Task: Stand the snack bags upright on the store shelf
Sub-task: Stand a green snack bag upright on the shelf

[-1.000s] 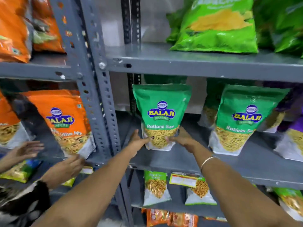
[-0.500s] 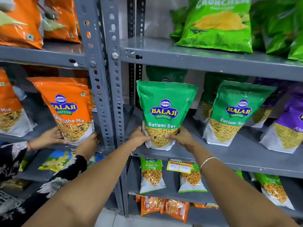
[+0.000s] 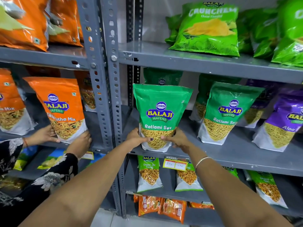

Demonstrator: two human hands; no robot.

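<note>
Green Ratlami Sev bag (image 3: pixel 159 117) stands at the front lip of the grey middle shelf (image 3: pixel 246 154), base between the two hands, printed face toward the camera. Long axis runs near vertical, sealed top up, top leaning slightly back and left.

Left hand (image 3: pixel 136 138) clamps the lower left corner, thumb across the clear window; right hand (image 3: pixel 177 140) clamps the lower right corner likewise. Both closed on the bag, low down.

Risks, as judged:
- Base sits right at the shelf edge; on release it may slide forward off the lip, since the contents sit low and the foil is slick.
- Grip is at the bottom only, so the tall upper part is unsupported and could flop back onto the darker green bag (image 3: pixel 162 77) behind.
- Pushing in too far right of the hands could knock the neighbouring Ratlami Sev bag (image 3: pixel 227 112), itself tilted.

Left of the hands, past the upright post (image 3: pixel 113 95), another person's hands (image 3: pixel 78 141) hold an orange bag (image 3: pixel 61 108).
</note>
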